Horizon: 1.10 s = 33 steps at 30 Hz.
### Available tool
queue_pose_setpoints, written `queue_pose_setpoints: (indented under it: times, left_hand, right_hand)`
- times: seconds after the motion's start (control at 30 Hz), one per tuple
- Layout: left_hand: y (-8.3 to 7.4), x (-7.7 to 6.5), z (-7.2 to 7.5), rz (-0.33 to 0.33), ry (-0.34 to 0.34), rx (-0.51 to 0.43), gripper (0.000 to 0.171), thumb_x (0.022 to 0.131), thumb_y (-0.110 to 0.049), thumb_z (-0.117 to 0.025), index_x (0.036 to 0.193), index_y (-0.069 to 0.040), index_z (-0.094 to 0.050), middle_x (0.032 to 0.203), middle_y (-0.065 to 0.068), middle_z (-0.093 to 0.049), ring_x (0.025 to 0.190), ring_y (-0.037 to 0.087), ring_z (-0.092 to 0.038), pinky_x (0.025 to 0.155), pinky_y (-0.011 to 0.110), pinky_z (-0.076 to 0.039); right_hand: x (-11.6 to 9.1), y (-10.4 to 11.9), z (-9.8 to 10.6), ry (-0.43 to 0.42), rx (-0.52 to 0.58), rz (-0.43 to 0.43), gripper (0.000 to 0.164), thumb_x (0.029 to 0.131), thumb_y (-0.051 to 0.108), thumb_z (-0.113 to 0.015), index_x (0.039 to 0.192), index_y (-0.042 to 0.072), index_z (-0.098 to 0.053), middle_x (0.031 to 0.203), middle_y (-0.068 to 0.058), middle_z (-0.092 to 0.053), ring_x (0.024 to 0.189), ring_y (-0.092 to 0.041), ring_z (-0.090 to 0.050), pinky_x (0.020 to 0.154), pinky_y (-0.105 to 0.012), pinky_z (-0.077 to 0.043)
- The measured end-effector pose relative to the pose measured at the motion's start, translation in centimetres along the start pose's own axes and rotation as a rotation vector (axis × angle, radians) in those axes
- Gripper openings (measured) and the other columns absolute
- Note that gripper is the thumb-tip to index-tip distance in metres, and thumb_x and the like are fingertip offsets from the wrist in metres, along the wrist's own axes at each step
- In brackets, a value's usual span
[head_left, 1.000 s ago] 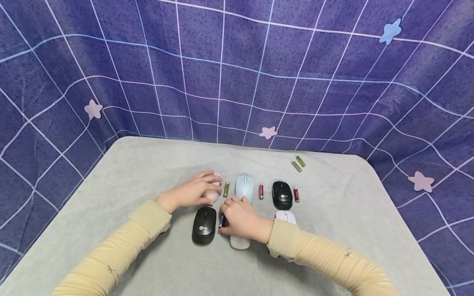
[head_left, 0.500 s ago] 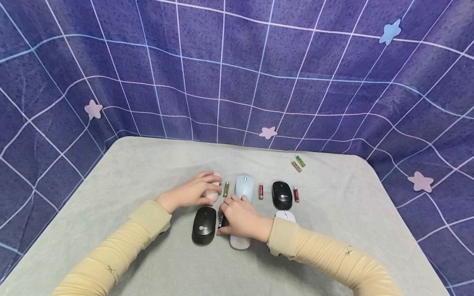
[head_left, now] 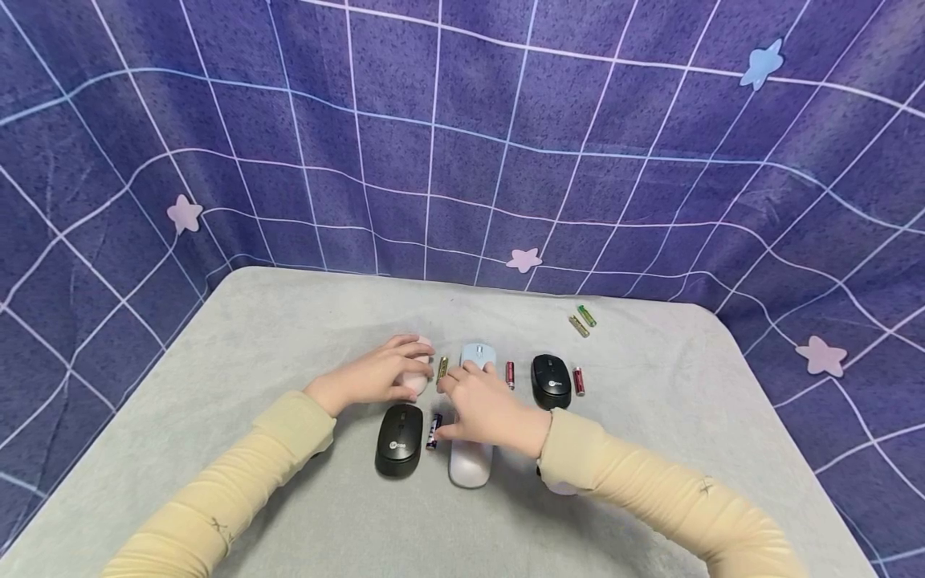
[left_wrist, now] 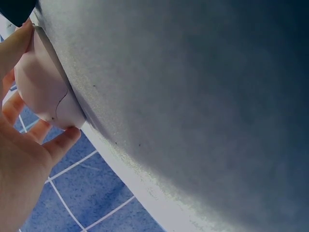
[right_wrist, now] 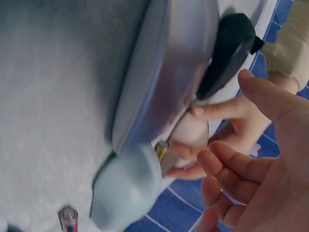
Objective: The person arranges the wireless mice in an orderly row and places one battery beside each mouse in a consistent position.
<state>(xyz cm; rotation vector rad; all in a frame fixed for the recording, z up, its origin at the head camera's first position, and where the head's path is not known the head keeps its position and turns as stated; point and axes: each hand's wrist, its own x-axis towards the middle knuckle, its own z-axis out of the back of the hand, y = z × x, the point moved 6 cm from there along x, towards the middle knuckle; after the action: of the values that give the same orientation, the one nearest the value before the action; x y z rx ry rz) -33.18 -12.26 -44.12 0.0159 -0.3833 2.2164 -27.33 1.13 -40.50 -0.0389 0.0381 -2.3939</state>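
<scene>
My left hand [head_left: 372, 373] grips a pale pink mouse [left_wrist: 43, 82], thumb on one side and fingertips on the other. My right hand [head_left: 491, 405] hovers over a white mouse [head_left: 471, 467] and a light blue mouse [head_left: 478, 353], partly covering both. In the right wrist view its fingers are loosely bent with nothing between them. Beside its thumb lies a dark battery [head_left: 433, 432], between the white mouse and a black mouse [head_left: 399, 441]. A gold battery [head_left: 442, 369] lies between the pink and light blue mice, near the right fingertips.
A red battery [head_left: 510, 375] lies right of the light blue mouse. Farther right are a second black mouse [head_left: 551, 380] and another red battery [head_left: 579, 381]. A green battery [head_left: 587, 315] and a gold one lie at the back. The right sleeve mostly hides another white mouse [head_left: 562, 487].
My right hand has let go of the dark battery and shifted up and to the right, leaving it on the table. The left hand has stayed on the pink mouse.
</scene>
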Motion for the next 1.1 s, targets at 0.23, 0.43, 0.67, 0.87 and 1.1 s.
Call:
queue_pose_setpoints:
  times: [0.23, 0.43, 0.67, 0.87, 1.1]
  left_hand:
    - [0.0, 0.0, -0.1, -0.023, -0.020, 0.005, 0.039, 0.074, -0.028, -0.078, 0.109, -0.014, -0.068, 0.135, 0.011, -0.052, 0.132, 0.042, -0.034, 0.111, 0.054, -0.027]
    - [0.2, 0.0, -0.3, -0.024, -0.021, 0.005, 0.038, 0.074, -0.029, -0.077, 0.108, -0.015, -0.068, 0.136, 0.010, -0.052, 0.133, 0.041, -0.033, 0.112, 0.053, -0.026]
    - [0.3, 0.0, -0.3, 0.002, -0.005, 0.002, 0.038, 0.075, -0.030, -0.077, 0.109, -0.017, -0.068, 0.137, 0.009, -0.050, 0.134, 0.042, -0.032, 0.113, 0.053, -0.025]
    - [0.3, 0.0, -0.3, 0.008, -0.001, 0.007, 0.037, 0.075, -0.031, -0.076, 0.109, -0.017, -0.067, 0.138, 0.009, -0.050, 0.134, 0.042, -0.031, 0.113, 0.054, -0.024]
    - [0.0, -0.1, -0.2, 0.004, -0.001, -0.009, 0.036, 0.075, -0.029, -0.076, 0.108, -0.017, -0.068, 0.138, 0.010, -0.050, 0.134, 0.043, -0.031, 0.112, 0.056, -0.024]
  right_hand:
    - [-0.1, -1.6, 1.6, -0.014, -0.028, -0.004, 0.063, 0.071, 0.062, -0.069, 0.114, 0.017, -0.062, 0.109, 0.002, -0.060, 0.103, -0.020, -0.052, 0.081, -0.039, -0.043]
    - [-0.5, -2.8, 3.4, -0.043, 0.012, -0.015, 0.059, 0.071, 0.057, -0.073, 0.112, 0.015, -0.063, 0.108, 0.001, -0.060, 0.101, -0.020, -0.051, 0.079, -0.040, -0.041]
    - [-0.6, -4.3, 5.2, -0.087, 0.008, -0.024, 0.055, 0.073, 0.053, -0.073, 0.112, 0.016, -0.063, 0.109, 0.002, -0.061, 0.102, -0.019, -0.052, 0.079, -0.040, -0.042]
    - [-0.8, -5.8, 6.8, -0.122, -0.015, -0.049, 0.059, 0.073, 0.052, -0.073, 0.117, 0.015, -0.061, 0.114, 0.001, -0.061, 0.103, -0.021, -0.052, 0.079, -0.041, -0.043]
    - [-1.4, -7.2, 8.7, -0.179, 0.008, -0.046, 0.062, 0.071, 0.048, -0.077, 0.119, 0.013, -0.061, 0.117, -0.003, -0.061, 0.103, -0.025, -0.053, 0.079, -0.043, -0.044]
